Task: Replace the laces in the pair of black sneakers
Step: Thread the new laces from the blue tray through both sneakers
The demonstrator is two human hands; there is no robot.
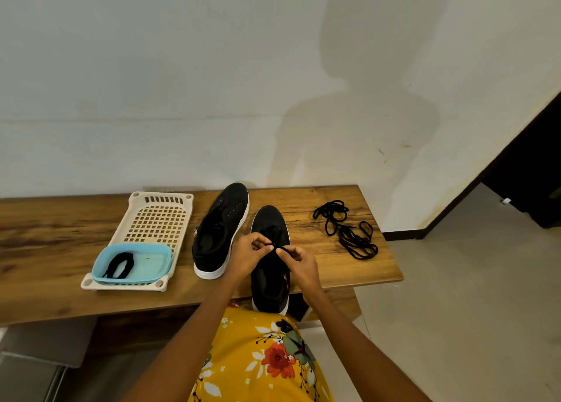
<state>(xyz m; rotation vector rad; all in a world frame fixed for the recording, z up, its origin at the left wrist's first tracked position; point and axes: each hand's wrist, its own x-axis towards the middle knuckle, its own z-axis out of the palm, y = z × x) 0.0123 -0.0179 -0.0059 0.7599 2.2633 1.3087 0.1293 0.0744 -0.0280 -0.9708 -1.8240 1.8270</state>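
A: Nearest item first. Yellow floral garment point(267, 359), at the near edge, with both forearms reaching out over it. Now the table, left to right?

B: Item one: cream slotted tray point(158, 219), far left on the wooden table point(45, 250). Nested in its near end, a blue tub point(151, 265) holding one coiled black lace point(120, 265).

A: Next.

B: Item two: left sneaker point(220, 231), just right of the tray, toe to the far wall. Eyelets look bare; no lace visible in it.

A: And the hands?

B: Item three: left hand point(247, 257), fingers curled, pinching the lace end point(280, 247). Item four: right sneaker point(270, 262), heel overhanging the near table edge. Item five: right hand point(299, 263), also curled, pinching the same lace just beside the left hand. Both sit over the shoe's tongue.

A: Far right?

B: Item six: loose pile of black laces point(346, 228), well apart from the shoes, near the table's right end.

A: Risks?

B: Judgement only. A hard pull on the lace could tip the overhanging sneaker off the near edge. All the laces are black, so tub and pile could get confused. The pile looks tangled; a yank may knot it.
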